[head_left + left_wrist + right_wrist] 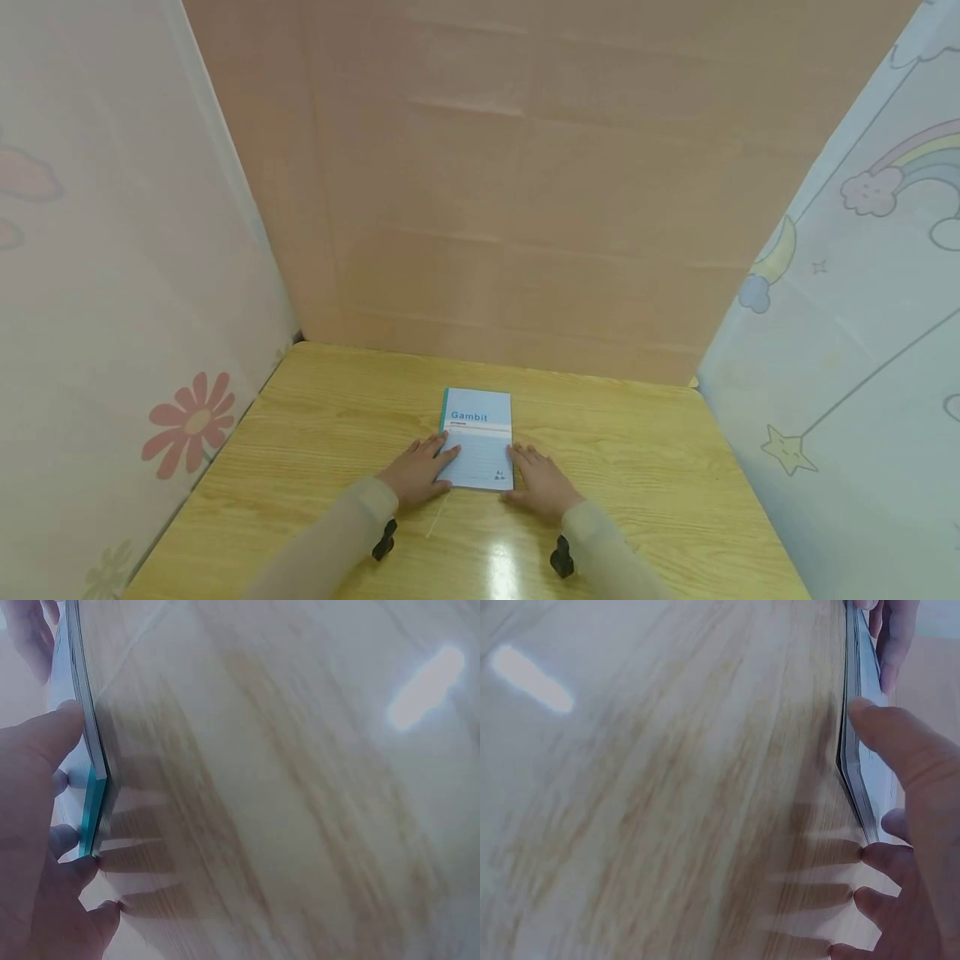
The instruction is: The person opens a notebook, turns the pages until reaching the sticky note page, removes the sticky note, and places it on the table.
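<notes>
A light blue notebook (480, 458) with "Gambit" printed on its cover and a teal spine (93, 802) lies closed on the wooden table. My left hand (422, 472) rests at its left side, with fingertips on the cover and along the spine; the thumb (64, 731) is at the near edge. On the opposite side, my right hand (543, 483) has its fingertips at the right edge, and its thumb (889, 727) touches the near edge by the corner. Both hands have loosely extended fingers. The page edges (853, 761) show in the right wrist view.
The wooden table (637, 450) reflects a bright light near its front. A thin pale strip (437, 515) runs from the notebook's near left corner. A brown sheet (510, 183) stands behind the table, with patterned cloth walls at left (135, 275) and right (862, 350).
</notes>
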`<control>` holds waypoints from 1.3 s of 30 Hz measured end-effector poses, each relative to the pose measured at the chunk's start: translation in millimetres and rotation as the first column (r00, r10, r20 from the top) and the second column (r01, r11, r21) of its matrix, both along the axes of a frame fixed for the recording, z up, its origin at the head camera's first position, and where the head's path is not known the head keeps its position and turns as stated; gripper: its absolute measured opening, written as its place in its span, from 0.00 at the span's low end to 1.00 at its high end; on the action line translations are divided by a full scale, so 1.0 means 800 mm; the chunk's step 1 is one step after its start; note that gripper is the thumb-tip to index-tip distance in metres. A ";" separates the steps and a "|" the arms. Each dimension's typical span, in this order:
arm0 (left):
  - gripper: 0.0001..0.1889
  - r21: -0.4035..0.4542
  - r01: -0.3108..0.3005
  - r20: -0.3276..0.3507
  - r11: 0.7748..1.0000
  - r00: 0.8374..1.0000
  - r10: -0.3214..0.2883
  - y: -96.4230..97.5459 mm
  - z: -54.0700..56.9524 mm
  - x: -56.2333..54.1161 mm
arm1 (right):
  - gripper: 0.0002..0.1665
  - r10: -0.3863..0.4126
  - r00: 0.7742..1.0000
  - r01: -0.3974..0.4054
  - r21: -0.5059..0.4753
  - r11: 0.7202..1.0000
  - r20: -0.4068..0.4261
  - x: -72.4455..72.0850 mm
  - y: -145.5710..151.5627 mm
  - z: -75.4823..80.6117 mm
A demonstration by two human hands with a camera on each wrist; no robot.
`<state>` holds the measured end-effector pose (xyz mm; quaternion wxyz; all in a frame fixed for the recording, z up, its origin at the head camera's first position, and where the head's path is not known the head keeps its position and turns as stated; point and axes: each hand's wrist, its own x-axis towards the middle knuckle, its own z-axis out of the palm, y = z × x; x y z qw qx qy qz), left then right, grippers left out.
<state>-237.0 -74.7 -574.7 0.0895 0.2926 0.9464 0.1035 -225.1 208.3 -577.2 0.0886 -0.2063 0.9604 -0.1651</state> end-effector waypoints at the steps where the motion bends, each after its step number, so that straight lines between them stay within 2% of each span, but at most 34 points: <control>1: 0.34 -0.001 -0.001 0.001 1.000 1.000 0.001 0.000 0.000 0.000 | 0.53 -0.006 1.000 0.006 0.003 1.000 0.002 0.000 0.000 0.000; 15: 0.34 0.007 0.012 -0.019 1.000 1.000 -0.012 0.000 -0.008 -0.005 | 0.53 -0.022 1.000 0.022 0.039 0.999 -0.011 0.005 0.001 0.005; 23: 0.34 -0.012 0.012 -0.014 1.000 1.000 -0.012 0.002 0.000 -0.009 | 0.51 -0.013 0.999 0.015 0.051 0.999 -0.042 0.004 0.002 0.006; 25: 0.33 -0.042 0.004 -0.025 0.999 1.000 -0.005 0.008 0.008 -0.012 | 0.51 -0.014 0.999 0.016 0.058 0.998 -0.047 0.004 0.002 0.006; 29: 0.31 -0.073 0.001 -0.103 0.997 0.995 -0.008 0.033 0.029 -0.021 | 0.50 -0.018 0.999 0.020 0.048 0.999 -0.049 0.004 0.002 0.004; 32: 0.29 -0.059 0.036 -0.157 0.998 0.987 -0.045 0.058 0.045 -0.023 | 0.50 -0.017 0.999 0.019 0.043 0.999 -0.051 0.003 0.003 0.000; 34: 0.29 -0.051 0.062 -0.157 0.997 0.985 -0.070 0.073 0.051 -0.022 | 0.50 -0.012 0.998 0.014 0.042 0.999 -0.054 0.002 0.003 -0.002; 36: 0.30 -0.052 0.082 -0.147 0.995 0.985 -0.089 0.085 0.049 -0.020 | 0.50 -0.005 0.998 0.008 0.050 0.999 -0.060 0.001 0.003 -0.004; 39: 0.30 -0.058 0.088 -0.115 0.994 0.989 -0.094 0.097 0.037 -0.015 | 0.50 0.002 0.998 0.002 0.050 0.999 -0.062 0.001 0.002 -0.004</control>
